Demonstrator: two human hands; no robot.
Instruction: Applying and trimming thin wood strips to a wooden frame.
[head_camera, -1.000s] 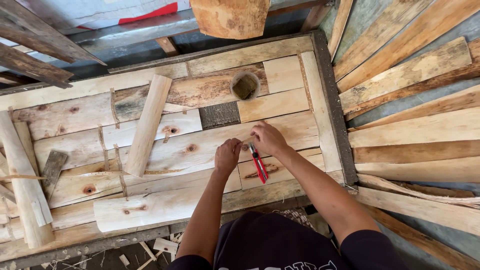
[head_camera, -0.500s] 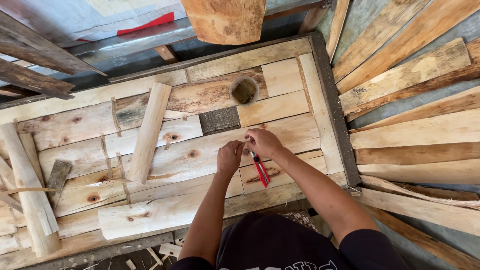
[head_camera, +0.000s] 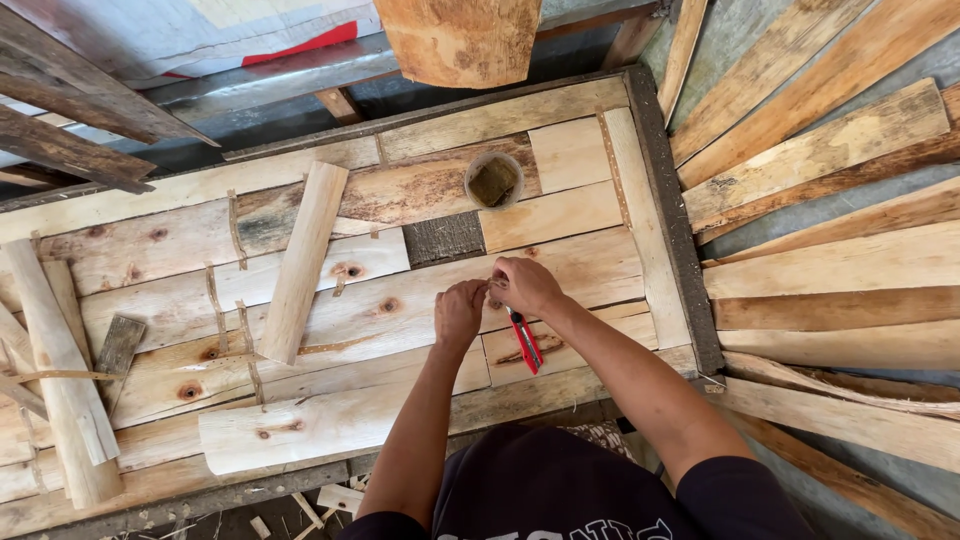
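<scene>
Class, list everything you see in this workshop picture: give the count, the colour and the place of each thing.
Workbench: one, pale patchwork boards, centre.
Loose plank: one, pale, lying across the bench left of centre.
Round cup: one, grey, upper bench.
Red-handled tool: one, in the right hand.
Stacked planks: many, tan and brown, right.
Wood block: one, orange-brown, top.
Left hand: on the bench.
Right hand: beside it, gripping the tool.
</scene>
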